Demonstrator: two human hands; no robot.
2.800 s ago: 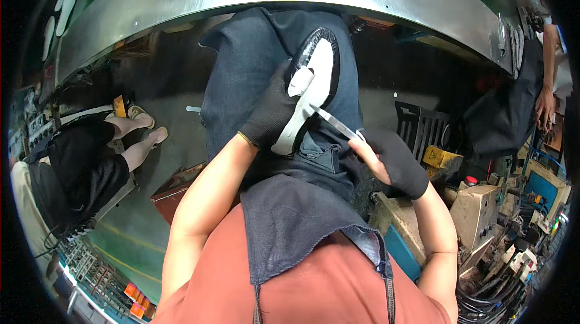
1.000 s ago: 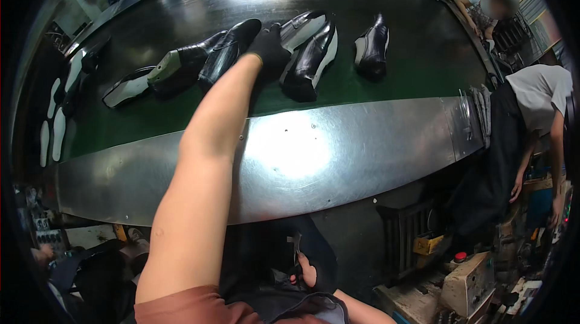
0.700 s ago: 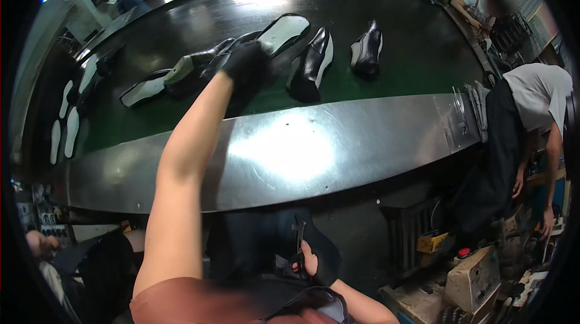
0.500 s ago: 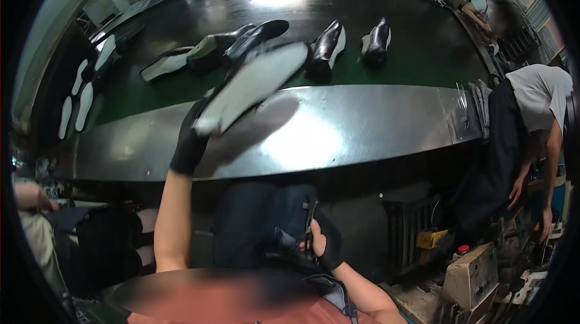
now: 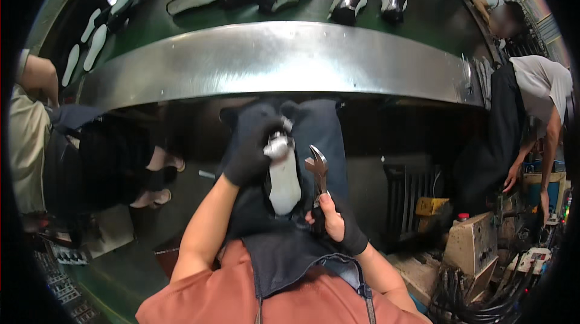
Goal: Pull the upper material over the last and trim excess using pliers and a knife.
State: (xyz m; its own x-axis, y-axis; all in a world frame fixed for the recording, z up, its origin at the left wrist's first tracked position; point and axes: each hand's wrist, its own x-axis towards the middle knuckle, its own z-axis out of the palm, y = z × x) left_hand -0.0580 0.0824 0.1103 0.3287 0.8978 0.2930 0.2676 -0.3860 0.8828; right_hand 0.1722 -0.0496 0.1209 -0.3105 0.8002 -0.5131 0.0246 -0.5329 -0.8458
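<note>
Over my lap, my left hand [image 5: 249, 150], in a black glove, is closed round one end of a shoe [image 5: 284, 186]. The shoe's pale sole side faces up, with its narrow end toward me; the fingers are partly smeared by motion. Beside it on the right, my right hand [image 5: 339, 222] grips lasting pincers [image 5: 318, 170] by the handles, with the curved steel jaws pointing up and away. A black wrist covering shows on that hand. The jaws stand apart from the shoe. A dark apron [image 5: 284, 257] lies under both hands.
A steel ledge [image 5: 272, 64] runs ahead of a dark green belt carrying several black shoes [image 5: 349, 3] and pale soles [image 5: 95, 47]. A person [image 5: 538, 91] bends at the right, near a worn machine box [image 5: 471, 242] with a red button. Another person [image 5: 33, 137] is at the left.
My left hand has brought the shoe from over the ledge down to my lap. The right hand has raised the pincers beside it. The view has tilted down.
</note>
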